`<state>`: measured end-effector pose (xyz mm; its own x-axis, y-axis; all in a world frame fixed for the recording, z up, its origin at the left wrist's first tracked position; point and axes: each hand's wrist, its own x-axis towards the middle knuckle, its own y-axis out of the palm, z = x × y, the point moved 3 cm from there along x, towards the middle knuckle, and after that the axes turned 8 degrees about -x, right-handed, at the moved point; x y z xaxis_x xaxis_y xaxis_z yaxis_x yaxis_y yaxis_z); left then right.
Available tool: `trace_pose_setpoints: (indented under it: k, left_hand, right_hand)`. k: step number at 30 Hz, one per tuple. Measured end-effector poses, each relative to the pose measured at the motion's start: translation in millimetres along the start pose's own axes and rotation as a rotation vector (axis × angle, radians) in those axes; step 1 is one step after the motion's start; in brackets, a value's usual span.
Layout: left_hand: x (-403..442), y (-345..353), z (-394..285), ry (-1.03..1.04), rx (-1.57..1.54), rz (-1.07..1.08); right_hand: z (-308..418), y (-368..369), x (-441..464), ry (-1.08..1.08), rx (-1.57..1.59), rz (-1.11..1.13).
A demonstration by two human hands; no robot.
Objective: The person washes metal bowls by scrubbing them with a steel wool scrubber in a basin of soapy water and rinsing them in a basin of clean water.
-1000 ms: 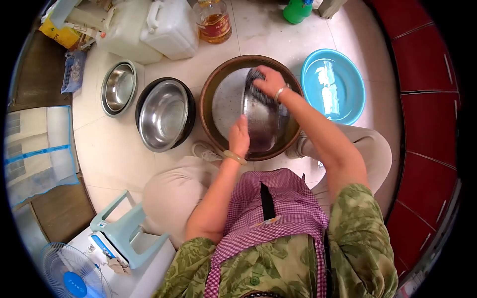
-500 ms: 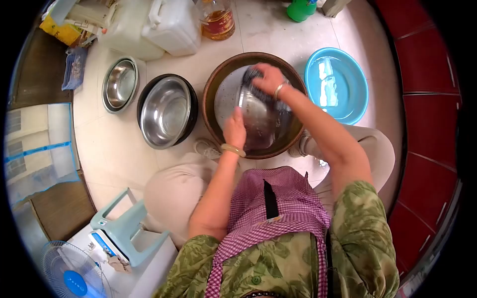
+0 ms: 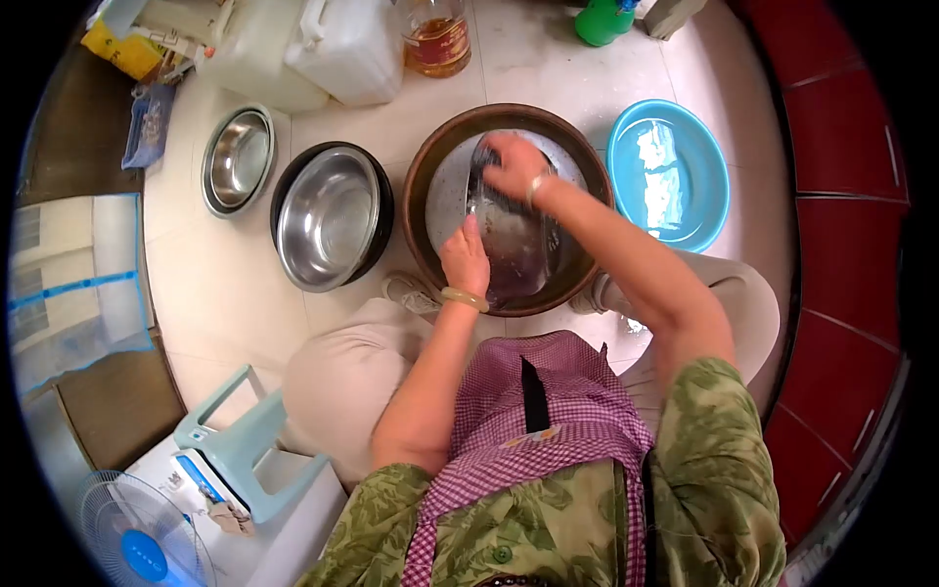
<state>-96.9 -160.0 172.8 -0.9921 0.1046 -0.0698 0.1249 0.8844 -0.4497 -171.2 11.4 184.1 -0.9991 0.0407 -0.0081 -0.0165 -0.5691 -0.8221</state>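
A large brown basin (image 3: 430, 264) of cloudy water stands on the floor between my feet. Tilted inside it is a metal bowl (image 3: 514, 249), partly under the water. My left hand (image 3: 466, 259) grips the bowl's near left rim, thumb pointing up along the edge. Near the bowl's far end, my right hand (image 3: 518, 166) is closed on a dark scrubbing cloth (image 3: 485, 157), pressed against the bowl. The cloth is mostly covered by the fingers, so its exact kind is hard to make out.
To the right stands a light blue basin (image 3: 618, 186) of water. Steel bowls (image 3: 328, 220) sit at left, with smaller nested bowls (image 3: 238, 161) beyond. White jugs (image 3: 352, 54), an oil bottle (image 3: 437, 44) and a green bottle (image 3: 599, 24) line the back. Red cabinets (image 3: 846, 147) border the right.
My right hand has shifted slightly left and down along the bowl with the dark cloth. My left hand keeps its grip on the rim. The whole view has shifted slightly.
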Motion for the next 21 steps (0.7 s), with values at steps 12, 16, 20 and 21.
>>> trace_pose_setpoints:
  k: [12, 16, 20, 21]
  left_hand:
    - [1, 2, -7, 0.066, -0.123, 0.041]
    - [1, 7, -3, 0.105, -0.113, 0.037]
    - [-17, 12, -14, 0.126, -0.081, 0.116]
    - [-21, 12, -11, 0.125, -0.063, 0.124]
  right_hand:
    - [12, -6, -41, -0.356, 0.150, -0.098]
    - [13, -13, -57, -0.351, 0.160, -0.058]
    - [-58, -16, 9, 0.344, 0.070, -0.009]
    - [-48, -20, 5, 0.227, 0.078, -0.074]
